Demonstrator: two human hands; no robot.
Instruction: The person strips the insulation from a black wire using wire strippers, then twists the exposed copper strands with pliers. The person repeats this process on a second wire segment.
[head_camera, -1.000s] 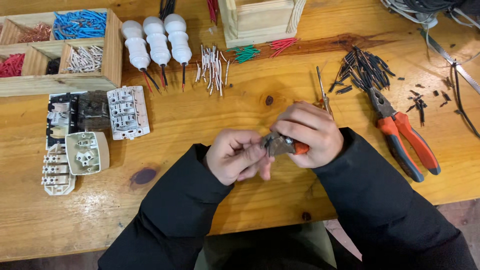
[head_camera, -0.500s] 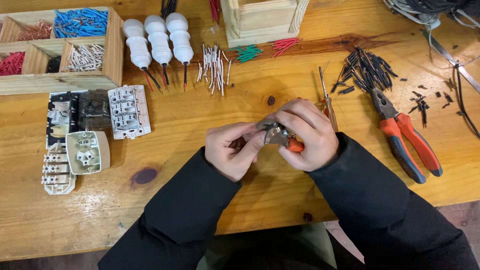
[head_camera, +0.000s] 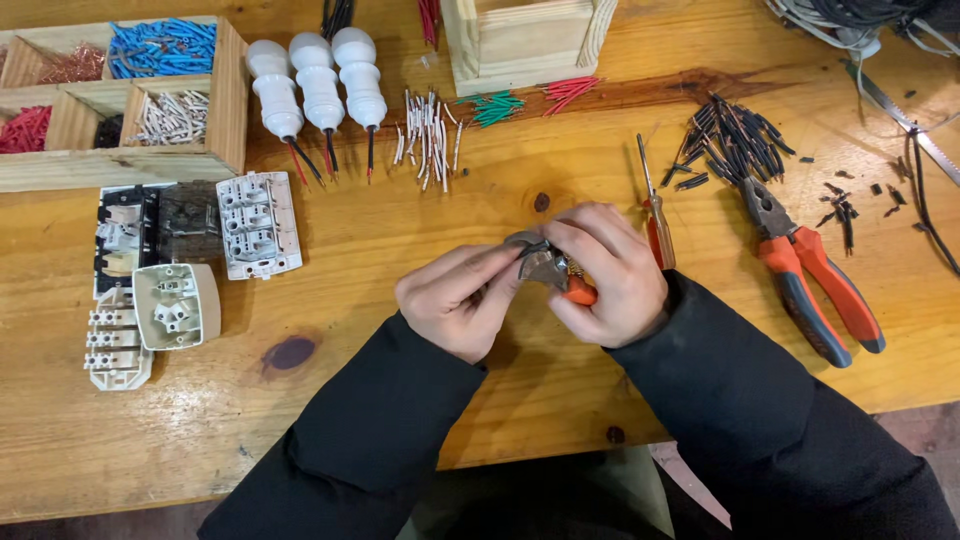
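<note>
My right hand (head_camera: 610, 275) grips a small tool with orange handles (head_camera: 578, 294) and grey metal jaws (head_camera: 540, 262) over the middle of the wooden bench (head_camera: 400, 400). My left hand (head_camera: 455, 305) meets it from the left, fingertips pinching something small and dark at the jaws; what it is stays hidden by the fingers. Both arms wear black sleeves.
Orange-handled pliers (head_camera: 810, 275), a screwdriver (head_camera: 655, 215), black wire offcuts (head_camera: 730, 140). Three white lamp holders (head_camera: 318, 80), white wire pieces (head_camera: 430, 125), green and red pieces (head_camera: 525, 100). A compartment box (head_camera: 120, 100) of wires, socket parts (head_camera: 170, 265) at left, a wooden box (head_camera: 525, 40).
Both hands have drifted slightly up and to the right with the tool, and the left fingers have closed in on the jaws.
</note>
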